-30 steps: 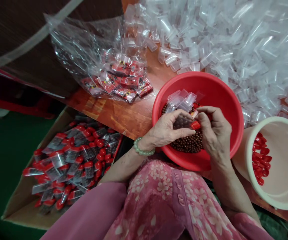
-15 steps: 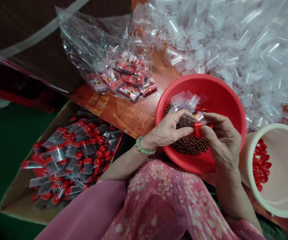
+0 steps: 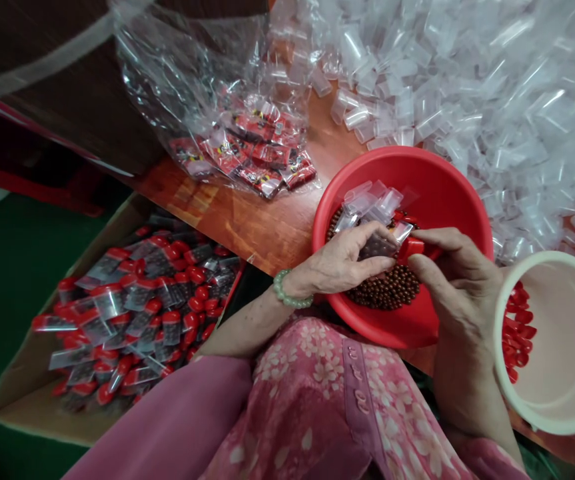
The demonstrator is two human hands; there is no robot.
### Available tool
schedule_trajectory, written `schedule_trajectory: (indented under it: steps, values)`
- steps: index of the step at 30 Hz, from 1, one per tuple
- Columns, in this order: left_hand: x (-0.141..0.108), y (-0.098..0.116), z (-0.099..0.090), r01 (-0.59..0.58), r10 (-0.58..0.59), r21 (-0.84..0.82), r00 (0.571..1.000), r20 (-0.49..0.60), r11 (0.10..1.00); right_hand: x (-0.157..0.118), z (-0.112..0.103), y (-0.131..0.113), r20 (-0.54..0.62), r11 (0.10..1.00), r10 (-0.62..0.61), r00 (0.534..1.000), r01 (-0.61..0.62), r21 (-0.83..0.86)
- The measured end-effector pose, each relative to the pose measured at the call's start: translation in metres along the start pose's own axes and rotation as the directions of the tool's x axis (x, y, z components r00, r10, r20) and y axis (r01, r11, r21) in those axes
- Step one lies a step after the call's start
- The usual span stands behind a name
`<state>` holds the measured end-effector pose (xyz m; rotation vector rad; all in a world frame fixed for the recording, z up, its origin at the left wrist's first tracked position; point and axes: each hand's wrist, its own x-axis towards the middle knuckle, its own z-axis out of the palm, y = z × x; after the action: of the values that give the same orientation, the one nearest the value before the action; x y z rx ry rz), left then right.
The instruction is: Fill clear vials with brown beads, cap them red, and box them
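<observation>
Over a red basin (image 3: 462, 193), my left hand (image 3: 334, 263) grips a small clear plastic container (image 3: 378, 247) filled with brown beads. It is closed round the container, and a green bead bracelet (image 3: 287, 293) circles its wrist. My right hand (image 3: 460, 283) has its thumb and forefinger on either side of a red plastic cap (image 3: 413, 249), close to the container's right end. Whether cap and container touch is hard to make out. Below both hands lie loose brown beads (image 3: 384, 288), with several clear containers (image 3: 371, 200) in the basin behind them.
A heap of clear containers (image 3: 517, 113) covers the table's far right. Red packets (image 3: 267, 153) lie in a clear bag at the back. A white bucket (image 3: 567, 340) with red caps (image 3: 517, 333) stands at right. A cardboard box (image 3: 22, 400) of red-capped containers (image 3: 142, 310) is at lower left.
My right hand has shifted slightly right, its fingers a little wider, and the red cap has moved right with it. My left hand keeps the bead-filled container over the basin.
</observation>
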<state>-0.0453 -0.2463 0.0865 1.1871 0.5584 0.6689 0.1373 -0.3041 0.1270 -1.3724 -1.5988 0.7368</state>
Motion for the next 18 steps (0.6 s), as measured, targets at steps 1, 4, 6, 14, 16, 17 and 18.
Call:
schedule_trajectory:
  steps: [1, 4, 6, 14, 16, 17, 18]
  values:
    - [0.000, 0.000, 0.000, 0.010, -0.010, -0.017, 1.000, 0.026, 1.000, 0.003, -0.001, -0.001, -0.018, 1.000, 0.008, 1.000, -0.007, 0.010]
    - [0.002, -0.003, -0.001, 0.000, 0.003, -0.039, 0.997, 0.072, 0.999, 0.014, -0.002, -0.003, 0.012, 0.999, -0.036, 0.999, 0.036, -0.008]
    - [0.003, -0.005, -0.001, -0.025, 0.028, -0.034, 0.997, 0.070, 0.999, 0.019, -0.002, -0.005, 0.064, 0.995, -0.071, 0.995, 0.076, -0.068]
    - [0.004, -0.006, -0.002, -0.017, 0.014, 0.027, 0.994, 0.107, 0.999, 0.020, -0.012, -0.005, 0.194, 0.966, -0.016, 0.981, 0.066, -0.251]
    - [0.004, -0.006, -0.002, -0.004, 0.002, 0.016, 0.993, 0.116, 1.000, 0.021, -0.016, -0.006, 0.218, 0.963, -0.005, 0.976, 0.063, -0.261]
    - [0.004, -0.005, -0.002, 0.006, -0.007, 0.011, 0.993, 0.118, 1.000, 0.022, -0.017, -0.007, 0.232, 0.964, -0.003, 0.973, 0.064, -0.258]
    - [0.004, -0.005, -0.002, 0.020, -0.021, 0.005, 0.993, 0.120, 1.000, 0.023, -0.018, -0.007, 0.249, 0.966, -0.003, 0.968, 0.067, -0.249]
